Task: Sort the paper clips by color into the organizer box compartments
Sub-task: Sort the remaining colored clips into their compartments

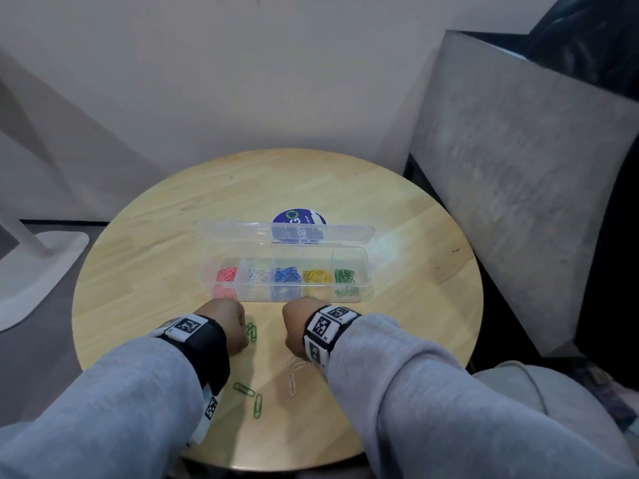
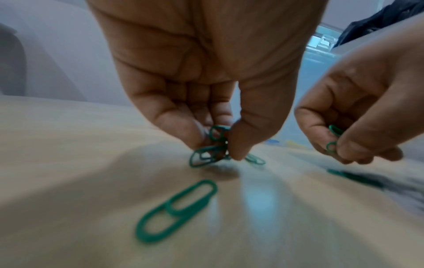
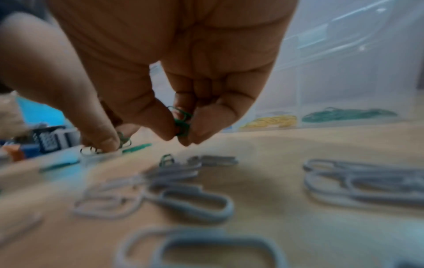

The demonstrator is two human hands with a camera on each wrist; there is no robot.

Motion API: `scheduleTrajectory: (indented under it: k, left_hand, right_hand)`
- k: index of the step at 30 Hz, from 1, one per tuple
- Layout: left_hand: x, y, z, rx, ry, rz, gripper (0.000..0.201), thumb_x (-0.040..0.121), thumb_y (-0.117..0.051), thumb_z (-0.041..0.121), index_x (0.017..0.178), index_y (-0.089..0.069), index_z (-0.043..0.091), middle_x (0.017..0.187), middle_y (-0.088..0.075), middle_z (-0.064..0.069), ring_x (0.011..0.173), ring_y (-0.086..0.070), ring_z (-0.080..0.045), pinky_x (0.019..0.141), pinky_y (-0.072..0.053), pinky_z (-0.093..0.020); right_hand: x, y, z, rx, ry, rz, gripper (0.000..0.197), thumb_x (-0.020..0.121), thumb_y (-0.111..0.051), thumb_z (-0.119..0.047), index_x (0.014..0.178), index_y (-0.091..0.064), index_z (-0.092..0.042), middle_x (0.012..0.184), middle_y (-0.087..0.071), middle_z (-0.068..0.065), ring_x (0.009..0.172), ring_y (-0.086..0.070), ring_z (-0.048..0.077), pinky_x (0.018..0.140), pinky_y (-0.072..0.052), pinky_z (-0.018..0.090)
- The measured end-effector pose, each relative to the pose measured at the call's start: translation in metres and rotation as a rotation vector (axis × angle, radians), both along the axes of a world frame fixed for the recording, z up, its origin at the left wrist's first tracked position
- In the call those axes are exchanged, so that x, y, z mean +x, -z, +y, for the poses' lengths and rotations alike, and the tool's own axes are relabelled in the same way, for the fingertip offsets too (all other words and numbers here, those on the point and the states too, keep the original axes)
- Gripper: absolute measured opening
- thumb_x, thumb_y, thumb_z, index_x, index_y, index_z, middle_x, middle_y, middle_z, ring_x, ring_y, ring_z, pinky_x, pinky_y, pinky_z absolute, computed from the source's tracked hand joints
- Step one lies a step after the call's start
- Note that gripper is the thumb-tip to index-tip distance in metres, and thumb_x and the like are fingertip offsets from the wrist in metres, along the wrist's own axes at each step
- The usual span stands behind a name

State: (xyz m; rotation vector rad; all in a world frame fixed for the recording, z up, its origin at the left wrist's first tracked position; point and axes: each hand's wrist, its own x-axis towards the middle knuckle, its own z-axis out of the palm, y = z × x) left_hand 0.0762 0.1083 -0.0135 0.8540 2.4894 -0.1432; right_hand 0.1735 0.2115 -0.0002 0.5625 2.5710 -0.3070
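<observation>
A clear organizer box (image 1: 363, 261) lies open on the round table, holding red, white, blue, yellow and green clips (image 1: 344, 276) in separate compartments. My left hand (image 1: 224, 324) is just in front of it, and in the left wrist view it pinches a bunch of green clips (image 2: 211, 145) against the tabletop. My right hand (image 1: 302, 323) sits beside it and pinches green clips (image 3: 182, 119) between thumb and fingers just above the table. Loose green clips (image 1: 243, 388) and white clips (image 1: 292, 383) lie near my wrists.
The wooden table (image 1: 155, 257) has a blue round sticker (image 1: 299, 219) behind the box's raised lid (image 1: 242, 228). A grey padded chair (image 1: 518, 184) stands close at the right edge. A white stand base (image 1: 38, 267) is on the floor at left.
</observation>
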Motion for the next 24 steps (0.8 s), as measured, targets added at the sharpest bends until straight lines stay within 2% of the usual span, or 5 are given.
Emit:
scheduleTrajectory:
  k: [4, 6, 12, 18, 24]
  left_hand:
    - [-0.008, -0.005, 0.001, 0.177, -0.064, -0.112, 0.016, 0.076, -0.062, 0.010, 0.065, -0.056, 0.020, 0.070, -0.060, 0.004, 0.072, -0.057, -0.016, 0.062, -0.046, -0.022]
    - [-0.014, -0.008, 0.001, 0.330, -0.166, -0.243, 0.016, 0.077, -0.063, 0.005, 0.067, -0.058, 0.017, 0.068, -0.061, 0.000, 0.065, -0.058, -0.017, 0.067, -0.051, -0.026]
    - [-0.021, -0.020, -0.002, 0.710, -0.464, -0.710, 0.019, 0.087, -0.055, -0.008, 0.081, -0.059, 0.010, 0.066, -0.053, -0.009, 0.041, -0.054, -0.008, 0.044, -0.050, -0.013]
    - [-0.022, -0.031, -0.012, 0.879, -0.682, -0.900, 0.026, 0.095, -0.040, 0.000, 0.079, -0.060, 0.004, 0.072, -0.045, -0.008, 0.058, -0.050, -0.015, 0.043, -0.051, -0.013]
    - [-0.021, -0.030, -0.017, 0.980, -0.898, -1.020, 0.027, 0.095, -0.036, 0.010, 0.074, -0.054, 0.007, 0.064, -0.057, -0.007, 0.040, -0.062, -0.011, 0.042, -0.052, -0.016]
  right_hand:
    - [-0.003, -0.004, 0.017, -0.255, 0.168, 0.054, 0.027, 0.090, -0.051, -0.013, 0.111, -0.064, -0.002, 0.104, -0.067, 0.012, 0.080, -0.054, 0.020, 0.076, -0.052, 0.033]
    - [0.001, -0.006, 0.021, -0.482, 0.376, 0.115, 0.019, 0.091, -0.050, -0.011, 0.101, -0.063, -0.003, 0.091, -0.069, 0.012, 0.074, -0.057, 0.020, 0.085, -0.054, 0.037]
    - [0.006, -0.012, 0.030, -0.912, 0.778, 0.218, 0.028, 0.096, -0.035, 0.004, 0.073, -0.048, -0.004, 0.066, -0.045, 0.010, 0.055, -0.047, 0.017, 0.046, -0.044, 0.020]
    - [0.015, -0.007, 0.037, -1.016, 0.866, 0.261, 0.032, 0.094, -0.027, 0.008, 0.074, -0.048, -0.004, 0.069, -0.046, 0.010, 0.059, -0.049, 0.017, 0.050, -0.045, 0.020]
    - [0.032, -0.003, 0.042, -1.071, 0.892, 0.349, 0.031, 0.093, -0.029, 0.008, 0.077, -0.053, -0.004, 0.073, -0.051, 0.012, 0.063, -0.051, 0.018, 0.059, -0.048, 0.023]
